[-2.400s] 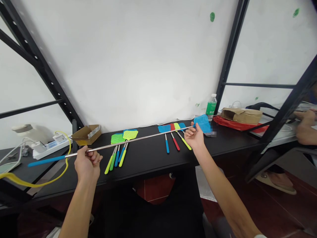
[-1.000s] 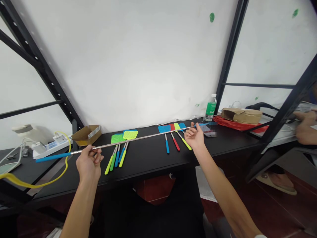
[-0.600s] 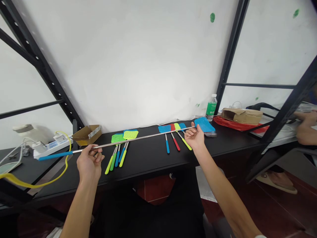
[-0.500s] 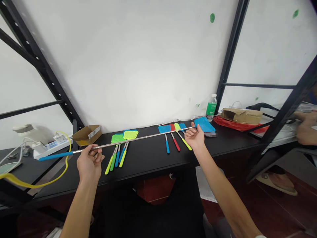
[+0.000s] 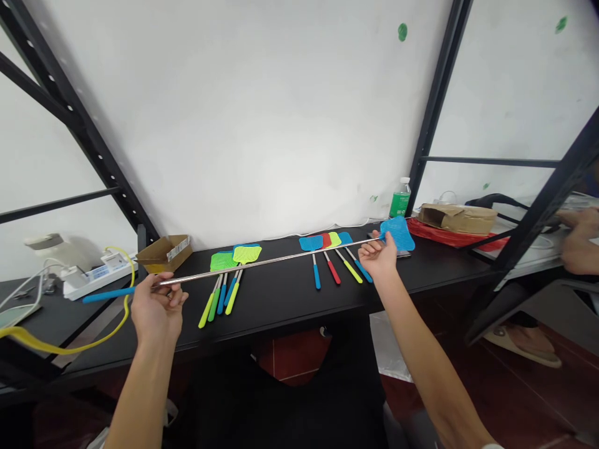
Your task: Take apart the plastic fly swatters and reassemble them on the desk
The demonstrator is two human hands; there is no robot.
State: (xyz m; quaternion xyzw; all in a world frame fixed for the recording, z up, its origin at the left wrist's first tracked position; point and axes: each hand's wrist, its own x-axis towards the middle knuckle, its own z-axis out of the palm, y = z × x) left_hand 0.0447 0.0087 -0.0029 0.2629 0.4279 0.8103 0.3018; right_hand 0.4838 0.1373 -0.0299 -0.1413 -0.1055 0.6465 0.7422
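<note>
I hold a long extended fly swatter level above the black table [image 5: 290, 299]. Its silver telescopic rod [image 5: 271, 260] runs from a blue handle [image 5: 107, 294] at the left to a blue mesh head [image 5: 397, 233] at the right. My left hand [image 5: 156, 308] pinches the rod close to the handle. My right hand [image 5: 380, 257] grips the rod just below the mesh head. A pile of green and yellow swatters [image 5: 231, 268] lies on the table under the rod. A second group of blue, red and yellow swatters [image 5: 330, 255] lies beside my right hand.
An open cardboard box [image 5: 163, 252] sits at the back left, with a power strip [image 5: 93, 274] and a yellow cable [image 5: 70, 346]. A water bottle [image 5: 399, 199], a flat carton [image 5: 456, 217] on red material, black rack posts [image 5: 433, 106] and another person's hands [image 5: 578, 240] are at the right.
The whole swatter has shifted to the right. My right hand moved right with it and the mesh head has turned to face me. My left hand slid closer to the blue handle.
</note>
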